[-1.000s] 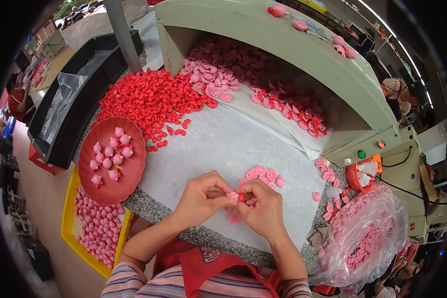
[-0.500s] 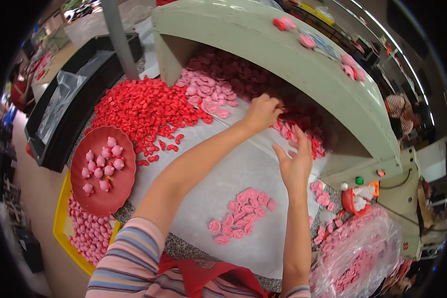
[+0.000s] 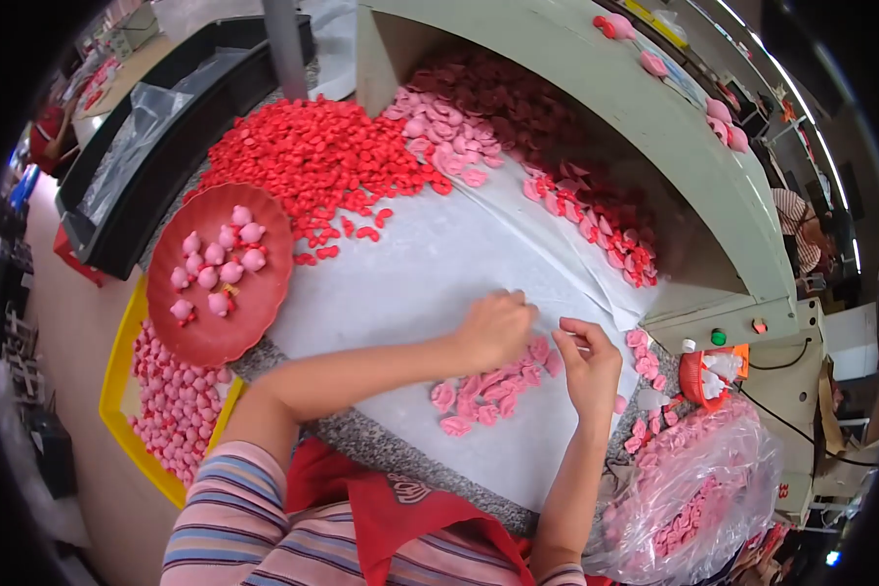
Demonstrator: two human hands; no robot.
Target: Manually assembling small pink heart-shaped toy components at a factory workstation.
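Note:
My left hand (image 3: 499,326) is closed over the white sheet, fingers curled in. Whatever it grips is hidden. Close to its right, my right hand (image 3: 592,365) is raised with thumb and forefinger bent toward it, a small gap between their tips; I see nothing held there. Just below both hands lies a loose cluster of small pink curled pieces (image 3: 485,397) on the white sheet (image 3: 381,283). Farther off, a strip of mixed red and pink pieces (image 3: 601,227) lies along the opening of a pale green metal housing (image 3: 693,166).
A heap of red pieces (image 3: 313,146) lies far left, pink pieces (image 3: 449,127) beside it. A red scalloped plate (image 3: 181,317) holds pink ball-shaped figures above a yellow crate (image 3: 117,391). At right are a red basket (image 3: 691,376) with white bottles and a clear plastic bag (image 3: 723,469).
My left hand has drawn back from the strip of mixed pieces toward the pink cluster. My right hand has come lower, and its thumb and forefinger are nearer each other. The view has shifted.

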